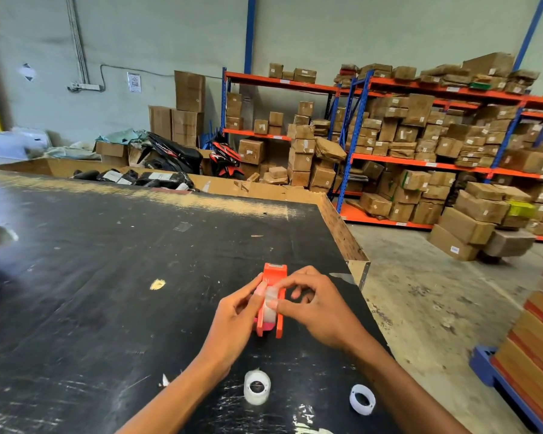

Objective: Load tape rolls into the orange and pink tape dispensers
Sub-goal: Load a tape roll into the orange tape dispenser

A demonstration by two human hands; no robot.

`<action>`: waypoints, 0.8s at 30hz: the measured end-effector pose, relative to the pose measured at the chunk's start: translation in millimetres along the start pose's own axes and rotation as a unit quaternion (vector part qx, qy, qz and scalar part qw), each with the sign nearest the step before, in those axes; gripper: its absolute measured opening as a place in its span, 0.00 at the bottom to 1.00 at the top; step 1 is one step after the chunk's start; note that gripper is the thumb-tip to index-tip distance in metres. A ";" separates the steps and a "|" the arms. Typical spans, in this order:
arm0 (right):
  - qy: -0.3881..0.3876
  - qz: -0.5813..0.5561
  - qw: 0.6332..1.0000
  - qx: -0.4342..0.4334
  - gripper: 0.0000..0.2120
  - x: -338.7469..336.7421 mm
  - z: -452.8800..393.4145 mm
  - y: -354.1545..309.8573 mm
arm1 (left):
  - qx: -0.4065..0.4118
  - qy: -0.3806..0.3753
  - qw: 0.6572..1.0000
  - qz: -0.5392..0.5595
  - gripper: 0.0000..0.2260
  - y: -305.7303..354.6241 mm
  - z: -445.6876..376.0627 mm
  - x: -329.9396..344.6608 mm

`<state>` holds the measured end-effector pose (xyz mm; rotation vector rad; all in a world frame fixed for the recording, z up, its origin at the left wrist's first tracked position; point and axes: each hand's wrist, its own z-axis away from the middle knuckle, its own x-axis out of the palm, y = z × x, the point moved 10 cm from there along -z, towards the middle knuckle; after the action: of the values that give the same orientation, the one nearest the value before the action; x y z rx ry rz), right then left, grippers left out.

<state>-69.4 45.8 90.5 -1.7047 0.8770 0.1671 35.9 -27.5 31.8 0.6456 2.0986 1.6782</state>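
Head view, single entry. Item in hand: orange tape dispenser (271, 300), standing on the black worktop (107, 277) near its right edge, cutter end pointing away from the person. Seated between its side walls: a clear tape roll (270, 303), with a pink part showing under it at the near end, nature uncertain. Left hand (237, 311) pinches the dispenser's left wall, fingertips closed on the roll's edge; right hand (314, 305) clamps from the other side, thumb pressed on the roll's top. Step judged: seating the roll in the orange dispenser, roughly the first half of the task. Next move likely calls for freeing the tape end and drawing it forward to the cutter while one hand steadies the body. Spares: a clear tape roll standing near the front edge (257, 387); a white ring-shaped core or roll (362, 399) just to its right, apart from it. Pink dispenser: not identifiable here. Surface: black, scuffed, flecked with tape scraps, worn pale along the far edge. Room: warehouse; orange-and-blue racking (420, 158) stacked with cardboard boxes, a motorbike (176, 155) behind, concrete floor.
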 end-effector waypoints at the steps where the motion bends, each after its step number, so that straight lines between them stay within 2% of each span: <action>1: 0.002 -0.005 1.000 -0.005 0.07 -0.5 -0.1 -1.1 | 0.001 -0.002 1.000 -0.006 0.18 -0.6 0.9 -0.1; 7: 0.020 -0.007 1.000 -0.018 0.02 -4.7 -3.1 -6.7 | -0.007 -0.021 1.000 -0.009 0.17 -0.3 6.0 2.1; 11: 0.070 0.003 0.997 -0.041 0.07 -20.0 -5.8 -13.7 | -0.018 -0.041 0.999 -0.013 0.16 -3.5 9.1 3.9; 14: 0.066 -0.008 0.997 -0.031 0.02 -23.3 -10.5 -9.9 | -0.034 -0.052 0.998 0.003 0.17 -6.7 12.4 5.4; 19: 0.073 -0.003 0.997 -0.008 0.02 -24.2 -12.3 1.1 | -0.043 -0.070 0.997 0.010 0.20 -2.6 17.0 11.9; 24: 0.055 -0.036 0.997 0.039 0.05 -25.4 -15.4 10.6 | -0.049 -0.098 0.993 0.032 0.13 1.8 19.2 16.9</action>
<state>-99.1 43.2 100.9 -1.6818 0.8905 -0.0083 32.8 -2.2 29.2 0.8202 1.8662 1.6659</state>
